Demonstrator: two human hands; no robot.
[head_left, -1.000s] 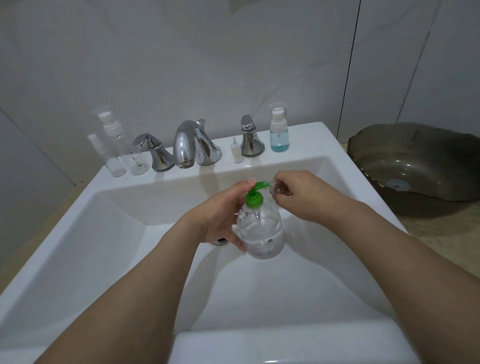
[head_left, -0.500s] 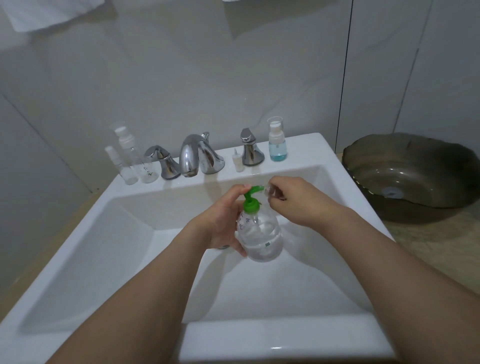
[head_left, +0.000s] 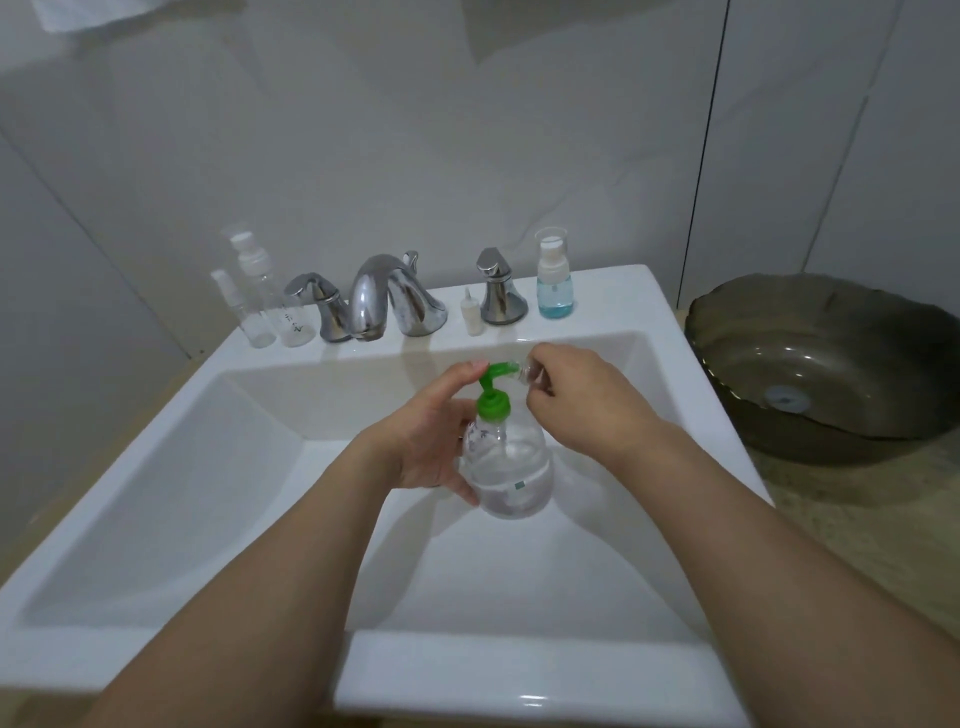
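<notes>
Over the white sink basin (head_left: 156, 493) my left hand (head_left: 423, 436) grips a clear pump bottle (head_left: 511, 467) with a green pump head (head_left: 493, 389), a fingertip resting on the top of the pump. The bottle holds clear liquid. My right hand (head_left: 582, 405) pinches a small clear container (head_left: 530, 371) held right at the green nozzle's tip. Most of that small container is hidden inside my fingers.
A chrome faucet (head_left: 384, 301) with two chrome handles stands on the sink's back ledge. Two empty clear spray bottles (head_left: 260, 291) stand at its left, a tiny dropper bottle (head_left: 471, 314) and a blue-liquid spray bottle (head_left: 554, 275) at its right. A dark glass bowl (head_left: 831, 364) sits on the counter at right.
The camera tilted up and back, showing more wall. Both hands stay together over the basin, with the pump bottle and small container held the same way.
</notes>
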